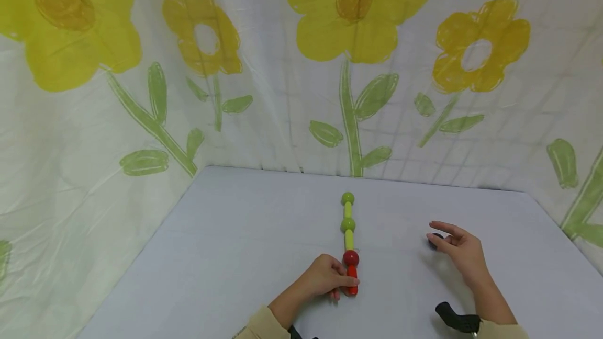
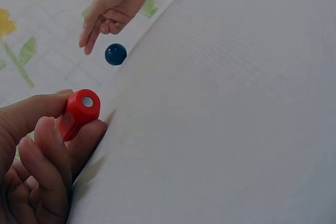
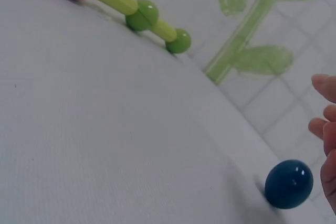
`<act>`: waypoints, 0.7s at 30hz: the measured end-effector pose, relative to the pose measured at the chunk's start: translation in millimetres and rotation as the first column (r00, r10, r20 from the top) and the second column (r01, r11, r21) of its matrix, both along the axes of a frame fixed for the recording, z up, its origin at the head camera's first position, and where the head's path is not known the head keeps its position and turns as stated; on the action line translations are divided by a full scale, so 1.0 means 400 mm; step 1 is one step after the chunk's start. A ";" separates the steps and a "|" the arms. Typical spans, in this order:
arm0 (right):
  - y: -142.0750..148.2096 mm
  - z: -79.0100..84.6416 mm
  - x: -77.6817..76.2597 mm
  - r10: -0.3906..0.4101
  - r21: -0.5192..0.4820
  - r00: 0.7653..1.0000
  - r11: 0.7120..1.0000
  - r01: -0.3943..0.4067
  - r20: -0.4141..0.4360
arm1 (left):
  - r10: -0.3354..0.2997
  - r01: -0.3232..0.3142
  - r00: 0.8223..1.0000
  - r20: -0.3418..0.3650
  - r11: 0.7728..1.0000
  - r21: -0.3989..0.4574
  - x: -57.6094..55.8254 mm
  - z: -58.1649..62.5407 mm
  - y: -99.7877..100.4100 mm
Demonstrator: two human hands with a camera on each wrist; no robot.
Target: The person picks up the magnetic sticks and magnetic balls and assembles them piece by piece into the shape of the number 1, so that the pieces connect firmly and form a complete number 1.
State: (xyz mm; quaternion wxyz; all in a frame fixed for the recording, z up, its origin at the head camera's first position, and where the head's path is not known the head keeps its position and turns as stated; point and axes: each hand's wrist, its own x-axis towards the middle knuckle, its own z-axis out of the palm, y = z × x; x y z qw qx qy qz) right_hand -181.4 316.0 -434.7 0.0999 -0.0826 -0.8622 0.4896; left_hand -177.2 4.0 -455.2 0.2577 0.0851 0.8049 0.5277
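Observation:
My left hand (image 1: 322,276) pinches a red rod (image 1: 352,287) between thumb and fingers, close over the white table. The rod's end faces the left wrist camera and shows a round silver spot. It joins a dark red ball (image 1: 350,258), and beyond that a straight chain runs away from me: yellow-green rods (image 1: 349,239) alternating with green balls (image 1: 348,224). Over on the right, a dark blue ball (image 3: 289,184) rests on the table. My right hand (image 1: 464,255) hovers by it with fingers loosely extended; both wrist views show a gap between fingers and ball.
The white tabletop (image 1: 235,224) ends at a hanging cloth (image 1: 264,109) painted with yellow flowers, which also runs along the left side. A black curved piece (image 1: 457,319) is at my right wrist, above the table.

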 end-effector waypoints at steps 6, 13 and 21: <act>0.036 -0.022 -0.001 -0.037 -0.018 0.998 0.999 0.038 0.043 | -0.006 0.006 1.000 -0.010 1.000 0.003 0.001 0.001 -0.002; 0.060 -0.049 -0.006 -0.067 -0.004 0.989 0.998 0.068 0.130 | -0.002 0.002 1.000 -0.012 1.000 0.002 0.003 0.004 -0.002; 0.070 -0.075 -0.012 -0.058 -0.013 0.986 0.998 0.061 0.158 | 0.005 -0.005 1.000 0.000 1.000 -0.009 0.002 0.008 -0.001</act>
